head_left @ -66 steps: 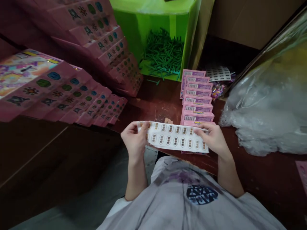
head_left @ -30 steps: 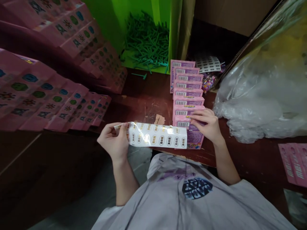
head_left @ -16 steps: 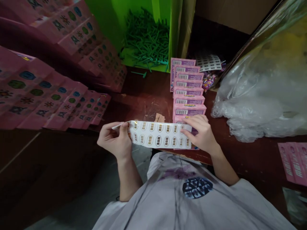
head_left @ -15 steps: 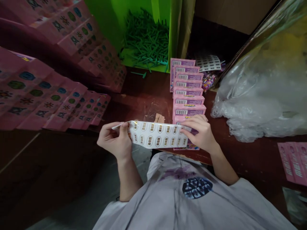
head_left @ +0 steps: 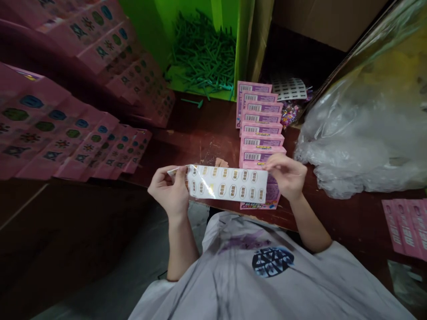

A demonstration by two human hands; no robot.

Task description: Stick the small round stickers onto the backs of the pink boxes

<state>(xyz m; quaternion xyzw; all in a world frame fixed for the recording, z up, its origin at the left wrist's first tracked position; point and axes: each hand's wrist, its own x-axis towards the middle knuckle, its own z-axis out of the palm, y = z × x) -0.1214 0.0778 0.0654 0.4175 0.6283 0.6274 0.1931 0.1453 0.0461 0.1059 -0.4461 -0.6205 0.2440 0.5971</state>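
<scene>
A white sticker sheet (head_left: pixel 230 184) is stretched sideways above the near edge of the table (head_left: pixel 336 213), in front of the person's body. Two rows of oval stickers with dark and gold lettering run along it, and a bright glare crosses its left half. The left hand (head_left: pixel 171 191) grasps the sheet's left end, with the thumb on top and the fingers curled behind. The right hand (head_left: pixel 288 175) is at the sheet's upper right corner, its thumb and forefinger brought together; I cannot tell whether they touch the sheet or pinch a sticker.

Behind the sheet's right end, a row of overlapping pink packs (head_left: pixel 262 142) with barcodes runs away across the table; the sheet covers part of the nearest one. A paper scrap (head_left: pixel 221 162) lies just behind the sheet's upper edge.

Farther back, a green box (head_left: pixel 150 26) holds a heap of green sticks (head_left: pixel 203 55), and one loose stick (head_left: pixel 192 102) lies in front of it. Beside the far end of the row are another sheet (head_left: pixel 290 89) with dark marks and a bag of colourful beads (head_left: pixel 291 113). Clear plastic bags (head_left: pixel 350 133) bulge on the right, while stepped stacks of pink boxes (head_left: pixel 66 138) fill the left.
</scene>
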